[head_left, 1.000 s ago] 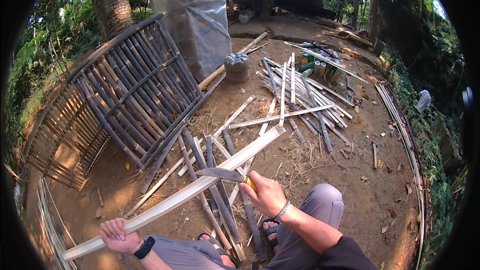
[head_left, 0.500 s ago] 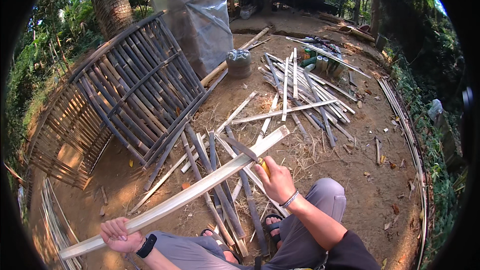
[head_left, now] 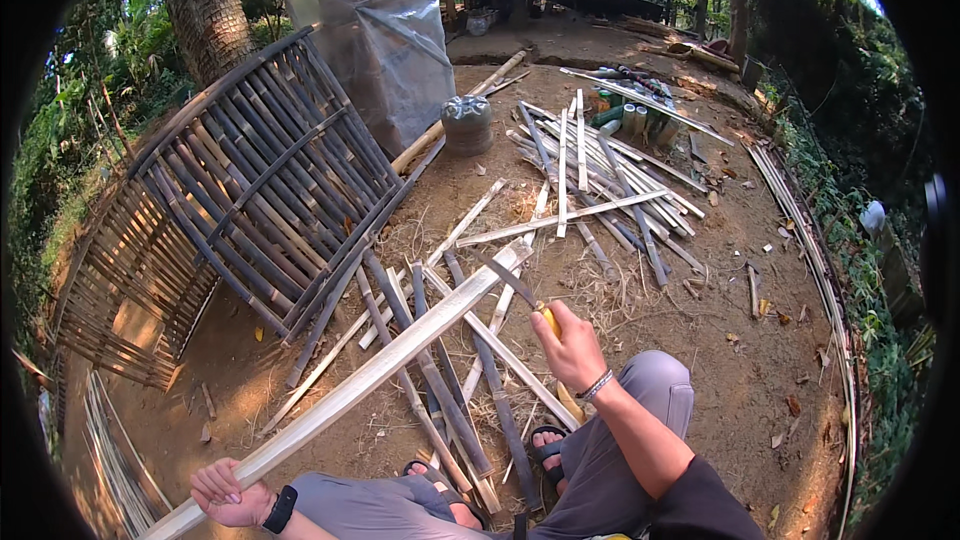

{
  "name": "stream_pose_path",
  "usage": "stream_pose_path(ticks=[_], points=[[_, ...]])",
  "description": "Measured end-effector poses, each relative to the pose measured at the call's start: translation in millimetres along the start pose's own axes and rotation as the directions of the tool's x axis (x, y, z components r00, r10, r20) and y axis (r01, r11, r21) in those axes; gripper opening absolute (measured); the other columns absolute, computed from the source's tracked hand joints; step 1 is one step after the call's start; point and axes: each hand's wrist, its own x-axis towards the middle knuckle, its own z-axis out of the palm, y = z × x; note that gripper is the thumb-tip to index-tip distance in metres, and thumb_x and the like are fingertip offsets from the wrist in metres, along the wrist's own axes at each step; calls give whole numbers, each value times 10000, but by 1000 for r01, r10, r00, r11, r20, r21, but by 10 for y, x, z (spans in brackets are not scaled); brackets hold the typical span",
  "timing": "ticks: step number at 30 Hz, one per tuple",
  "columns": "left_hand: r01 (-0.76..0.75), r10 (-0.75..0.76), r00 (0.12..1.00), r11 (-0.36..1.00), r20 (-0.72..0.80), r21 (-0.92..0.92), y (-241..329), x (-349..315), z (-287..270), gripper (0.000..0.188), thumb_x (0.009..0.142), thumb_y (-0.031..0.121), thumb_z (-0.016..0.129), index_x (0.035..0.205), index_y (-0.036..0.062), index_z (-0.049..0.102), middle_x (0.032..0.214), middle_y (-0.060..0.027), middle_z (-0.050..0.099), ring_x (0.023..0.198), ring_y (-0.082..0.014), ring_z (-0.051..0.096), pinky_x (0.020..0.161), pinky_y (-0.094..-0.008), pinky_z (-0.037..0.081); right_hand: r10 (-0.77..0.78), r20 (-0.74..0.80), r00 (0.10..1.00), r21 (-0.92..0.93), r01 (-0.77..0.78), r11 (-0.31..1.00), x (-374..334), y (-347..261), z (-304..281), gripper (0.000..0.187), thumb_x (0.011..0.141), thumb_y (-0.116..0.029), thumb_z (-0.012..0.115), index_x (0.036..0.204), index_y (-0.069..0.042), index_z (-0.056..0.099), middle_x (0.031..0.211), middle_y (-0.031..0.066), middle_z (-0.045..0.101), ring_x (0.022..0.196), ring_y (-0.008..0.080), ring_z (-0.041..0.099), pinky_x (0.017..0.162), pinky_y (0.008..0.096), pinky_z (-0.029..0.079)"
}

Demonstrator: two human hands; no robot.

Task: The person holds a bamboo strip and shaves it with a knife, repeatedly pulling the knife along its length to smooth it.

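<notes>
My left hand [head_left: 232, 493] is closed around the near end of a long, pale split bamboo strip [head_left: 385, 365]. The strip slants up and away to the right, its far end raised over other bamboo pieces. In my right hand [head_left: 575, 350] is a knife [head_left: 517, 285] with a yellow handle and a dark, slightly curved blade. The blade points up and left, close to the strip's far end; whether it touches the strip I cannot tell. Under the strip several dark bamboo poles [head_left: 447, 405] lie on the ground between my feet.
A pile of split bamboo [head_left: 600, 175] lies ahead on the dirt. At left leans a dark bamboo rack [head_left: 265, 190] beside a slatted panel [head_left: 135, 280]. A plastic-covered structure [head_left: 375, 40] and a large plastic bottle [head_left: 467, 127] stand farther off. Long thin strips [head_left: 800, 210] run along the right.
The bamboo strip has been drawn back toward the lower left with my left hand. My right hand and knife have moved right and slightly down, toward the strip's far end.
</notes>
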Motion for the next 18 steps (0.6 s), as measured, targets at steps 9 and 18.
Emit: stream_pose_path(ticks=[9,18], points=[[27,-28,1000,998,-14,-55,102,8,-95,364,933,116,491,628,148,295,507,34,260,387,-68,238,413,-222,194,128,9,992,682,-100,725,-6,61,-112,287,981,-338,517,932,-55,502,586,-44,437,476,36,408,418,211,341],[150,-154,988,941,11,-305,302,73,-312,381,814,-22,580,615,149,304,514,39,268,374,-49,250,389,-200,213,212,84,974,975,-124,184,-11,29,-285,318,847,-169,719,1035,-93,473,702,-2,524,482,73,477,402,221,376]])
